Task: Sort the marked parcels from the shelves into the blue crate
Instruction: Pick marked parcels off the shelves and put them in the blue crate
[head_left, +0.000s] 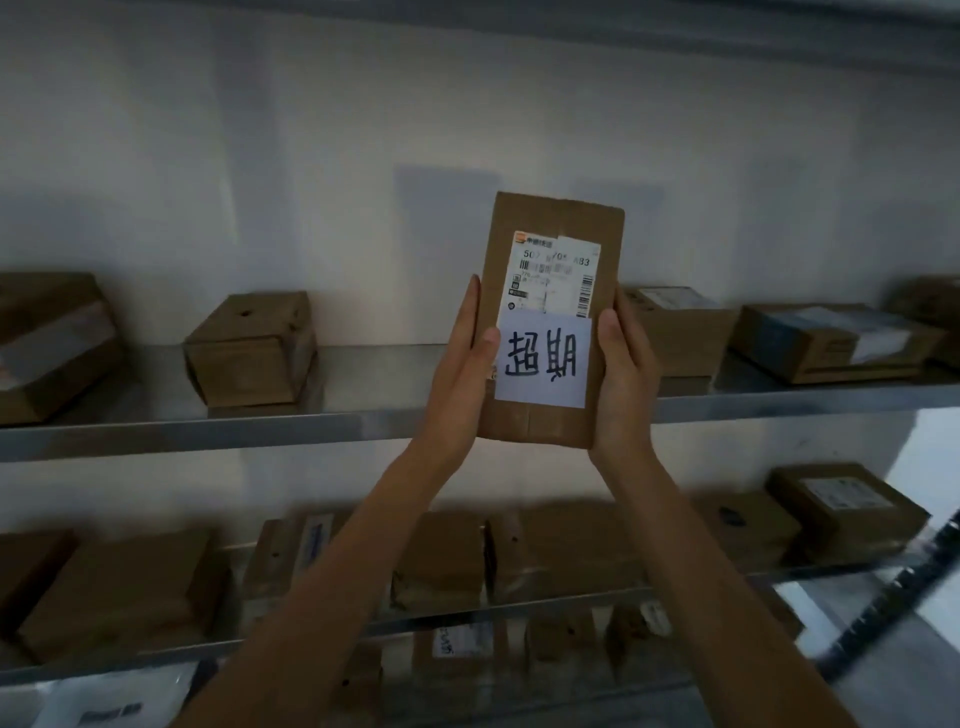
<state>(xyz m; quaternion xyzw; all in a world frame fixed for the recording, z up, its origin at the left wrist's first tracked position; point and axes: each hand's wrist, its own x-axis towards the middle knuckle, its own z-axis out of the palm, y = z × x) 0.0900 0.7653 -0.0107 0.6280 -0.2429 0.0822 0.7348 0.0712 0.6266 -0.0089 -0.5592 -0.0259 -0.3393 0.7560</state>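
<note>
Cardboard parcel (550, 317) was pinched edgewise between left hand (462, 374) and right hand (623, 379), above the shelf's front edge (208, 431); it might slip.

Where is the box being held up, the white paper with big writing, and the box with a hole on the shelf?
Held box (556, 218): head view, bare cardboard near its top.
White note (543, 361): head view, middle of the handwriting.
Box with a hole (249, 343): head view, its front face.

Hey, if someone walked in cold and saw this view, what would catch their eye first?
Dead centre, a brown parcel is held upright in front of the shelves, the left hand and right hand clasping its sides. On its lower half, a white slip bears bold handwritten characters, below a printed shipping label.
</note>
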